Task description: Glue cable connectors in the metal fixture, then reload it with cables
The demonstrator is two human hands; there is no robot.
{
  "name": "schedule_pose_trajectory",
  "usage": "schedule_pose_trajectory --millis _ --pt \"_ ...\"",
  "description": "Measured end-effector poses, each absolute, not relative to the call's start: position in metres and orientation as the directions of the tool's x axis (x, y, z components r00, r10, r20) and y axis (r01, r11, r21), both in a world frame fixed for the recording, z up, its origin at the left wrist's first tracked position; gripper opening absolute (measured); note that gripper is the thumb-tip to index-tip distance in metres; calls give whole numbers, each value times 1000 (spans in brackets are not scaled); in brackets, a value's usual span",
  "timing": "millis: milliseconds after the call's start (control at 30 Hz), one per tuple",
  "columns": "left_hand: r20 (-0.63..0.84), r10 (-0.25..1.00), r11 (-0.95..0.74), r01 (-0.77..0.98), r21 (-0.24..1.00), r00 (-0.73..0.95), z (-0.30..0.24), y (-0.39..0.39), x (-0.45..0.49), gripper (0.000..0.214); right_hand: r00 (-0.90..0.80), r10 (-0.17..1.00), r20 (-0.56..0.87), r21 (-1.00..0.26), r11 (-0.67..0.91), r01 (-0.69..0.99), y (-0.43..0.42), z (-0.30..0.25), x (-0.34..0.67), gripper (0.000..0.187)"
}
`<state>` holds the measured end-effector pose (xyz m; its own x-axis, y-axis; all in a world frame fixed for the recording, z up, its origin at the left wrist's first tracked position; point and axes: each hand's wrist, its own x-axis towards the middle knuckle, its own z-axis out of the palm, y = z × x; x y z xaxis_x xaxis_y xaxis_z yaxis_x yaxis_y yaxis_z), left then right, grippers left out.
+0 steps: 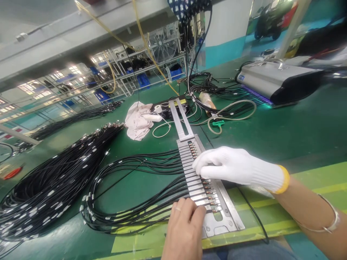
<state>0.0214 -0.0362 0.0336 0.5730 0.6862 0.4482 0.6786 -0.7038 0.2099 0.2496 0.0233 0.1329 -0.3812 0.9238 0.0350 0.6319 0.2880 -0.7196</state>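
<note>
A metal fixture plate point(187, 166) lies slanted before me, with black cables point(162, 186) laid side by side in its slots. Small connector ends point(208, 195) line up along its middle. My bare left hand point(185, 225) is closed at the plate's near left edge, its fingers on a black cable at the end of the row. My right hand point(227, 166), in a white glove with a yellow cuff, reaches over the connectors from the right. Its thumb and bent fingers come together above the row; whatever lies between the fingertips is hidden.
A large bundle of black cables point(67, 177) lies left on the green table point(306, 133). Beyond the fixture are a pale cloth point(138, 121), a black box point(165, 110) and a green-handled tool point(218, 124). A silver machine point(273, 77) glows purple at the back right.
</note>
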Motion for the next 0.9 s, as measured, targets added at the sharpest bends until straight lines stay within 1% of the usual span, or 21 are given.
schedule_pose_trajectory --millis 167,300,467,567,767,900 --pt "429 717 -685 670 286 550 28 -36 22 28 -398 917 44 -706 310 637 24 133 248 22" --pt "452 716 -685 661 306 532 28 -37 23 27 -403 914 42 -703 314 639 25 131 249 23" --pt "446 729 -682 612 400 520 30 -35 25 26 -407 912 55 -702 325 633 26 130 249 25" --pt "445 733 -679 592 434 514 29 -35 26 25 -409 910 63 -693 335 638 25 130 248 27" --pt "456 741 -666 629 402 493 27 -34 29 27 -417 907 65 -693 342 635 25 128 249 24" --pt "431 697 -713 617 333 573 28 -31 27 27 -415 909 52 -684 335 648 25 127 247 23"
